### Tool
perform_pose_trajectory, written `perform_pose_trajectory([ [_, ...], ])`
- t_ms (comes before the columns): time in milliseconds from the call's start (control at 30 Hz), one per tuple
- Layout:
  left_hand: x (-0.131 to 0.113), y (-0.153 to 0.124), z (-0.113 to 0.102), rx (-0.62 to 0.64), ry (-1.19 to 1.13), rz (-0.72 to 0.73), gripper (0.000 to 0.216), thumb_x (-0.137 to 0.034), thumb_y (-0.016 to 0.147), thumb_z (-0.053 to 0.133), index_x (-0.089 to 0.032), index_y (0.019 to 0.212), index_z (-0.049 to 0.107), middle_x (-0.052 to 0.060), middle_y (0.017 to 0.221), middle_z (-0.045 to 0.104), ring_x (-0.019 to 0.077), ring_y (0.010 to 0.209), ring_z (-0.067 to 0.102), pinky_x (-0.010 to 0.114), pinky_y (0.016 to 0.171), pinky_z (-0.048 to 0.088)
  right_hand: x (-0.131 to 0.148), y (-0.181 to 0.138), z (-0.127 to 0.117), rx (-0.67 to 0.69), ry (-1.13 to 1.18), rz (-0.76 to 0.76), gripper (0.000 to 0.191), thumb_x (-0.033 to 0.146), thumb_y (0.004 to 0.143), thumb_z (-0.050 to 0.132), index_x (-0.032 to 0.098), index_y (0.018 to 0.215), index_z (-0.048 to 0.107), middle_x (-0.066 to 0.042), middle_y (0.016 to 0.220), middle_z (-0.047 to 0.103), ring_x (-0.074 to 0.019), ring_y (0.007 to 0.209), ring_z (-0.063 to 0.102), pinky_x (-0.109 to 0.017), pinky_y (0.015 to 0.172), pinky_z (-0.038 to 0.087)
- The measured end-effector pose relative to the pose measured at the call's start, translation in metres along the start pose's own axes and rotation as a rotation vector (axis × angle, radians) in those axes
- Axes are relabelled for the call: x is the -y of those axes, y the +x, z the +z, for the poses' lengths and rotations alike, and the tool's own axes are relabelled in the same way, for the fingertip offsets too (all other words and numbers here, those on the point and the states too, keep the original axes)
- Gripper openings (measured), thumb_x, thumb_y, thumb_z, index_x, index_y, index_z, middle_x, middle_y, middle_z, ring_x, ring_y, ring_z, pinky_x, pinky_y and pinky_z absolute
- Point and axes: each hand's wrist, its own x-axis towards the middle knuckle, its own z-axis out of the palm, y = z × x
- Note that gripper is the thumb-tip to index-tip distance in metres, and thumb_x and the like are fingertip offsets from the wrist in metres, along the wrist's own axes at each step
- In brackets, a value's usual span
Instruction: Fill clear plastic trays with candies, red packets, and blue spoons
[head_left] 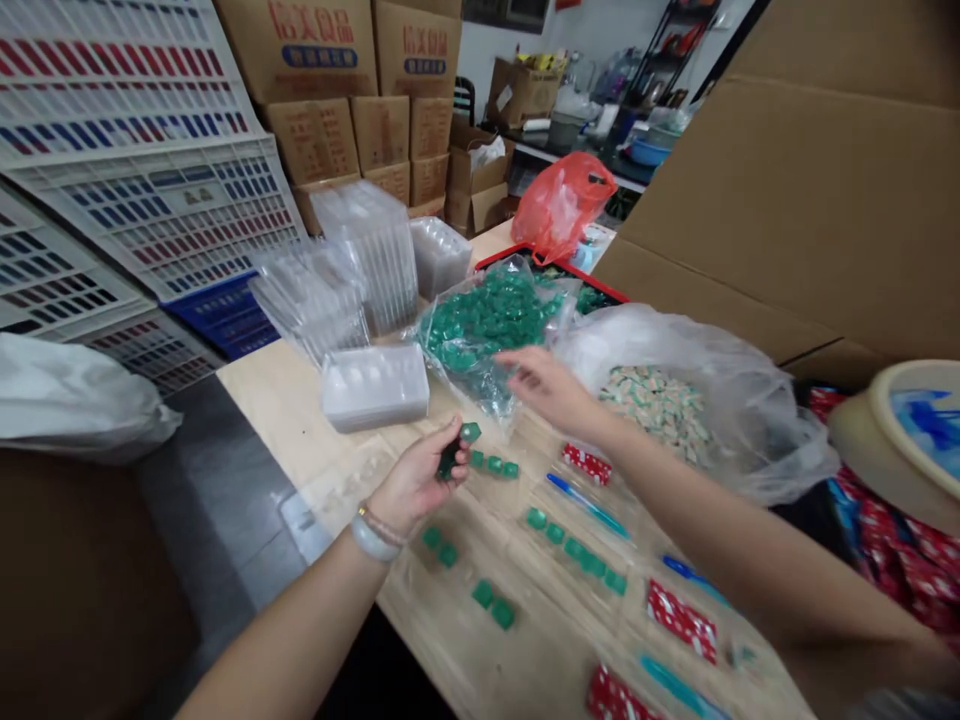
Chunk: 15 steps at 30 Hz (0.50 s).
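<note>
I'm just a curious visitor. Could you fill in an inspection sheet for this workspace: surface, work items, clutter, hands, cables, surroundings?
Surface: pale wooden table, well covered.
Work items: bag of green pieces; rows of green pieces nearer the person; stacked see-through trays.
Clutter: red plastic bag at the far end; red dotted packets and blue stick-like items among the rows.
Hands: left hand holds a green piece; right hand is at the bag's near side, blurred, grip unclear.
Cables: nothing seen.
Surroundings: white crates at left, printed cartons behind.
</note>
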Motion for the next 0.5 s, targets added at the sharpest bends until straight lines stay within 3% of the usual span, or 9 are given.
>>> perform_pose_trajectory([
  [100,0.005,-0.014,-0.004,0.010,0.086,0.007,0.016,-0.025,0.077,0.056,-0.011,0.069,0.052,-0.001,0.059,0.044,0.0032,0.047,0.039,0.012,0.037,0.028,0.041,-0.052,0.038,0.121,0.310,-0.017,0.018,0.022,0.077,0.053,0.018,0.092,0.061,-0.003,0.081,0.059,-0.0109,0.069,0.056,-0.023,0.062,0.045],
  [200,0.011,-0.036,-0.021,0.043,0.170,0.020,0.013,-0.024,0.073,0.059,-0.011,0.074,0.056,-0.001,0.063,0.048,0.0045,0.051,0.043,0.013,0.040,0.031,0.067,-0.092,0.057,0.043,0.338,0.121,0.015,0.025,0.077,0.053,0.019,0.088,0.061,-0.001,0.073,0.059,-0.0112,0.066,0.054,-0.023,0.060,0.042],
  [267,0.018,-0.056,-0.037,-0.013,0.156,0.112,0.010,-0.015,0.069,0.059,-0.013,0.079,0.057,0.000,0.069,0.052,0.0064,0.060,0.049,0.016,0.050,0.039,0.077,-0.117,0.067,0.051,0.255,0.210,0.014,0.027,0.077,0.053,0.018,0.085,0.061,-0.001,0.069,0.058,-0.0109,0.062,0.052,-0.023,0.057,0.040],
  [367,0.035,-0.083,-0.063,-0.127,0.116,0.245,0.025,0.000,0.058,0.054,-0.014,0.079,0.056,0.000,0.075,0.056,0.0087,0.073,0.053,0.019,0.067,0.042,0.091,-0.153,0.086,0.149,-0.002,0.325,0.014,0.026,0.078,0.052,0.016,0.079,0.062,-0.002,0.068,0.059,-0.0124,0.063,0.053,-0.025,0.062,0.038],
  [500,0.066,-0.097,-0.083,-0.147,0.179,0.274,0.023,-0.003,0.062,0.058,-0.015,0.081,0.055,0.001,0.078,0.059,0.0099,0.077,0.056,0.022,0.074,0.040,0.109,-0.174,0.107,0.224,-0.390,0.379,0.018,0.028,0.080,0.050,0.017,0.080,0.063,-0.006,0.078,0.061,-0.0185,0.080,0.054,-0.032,0.073,0.031],
])
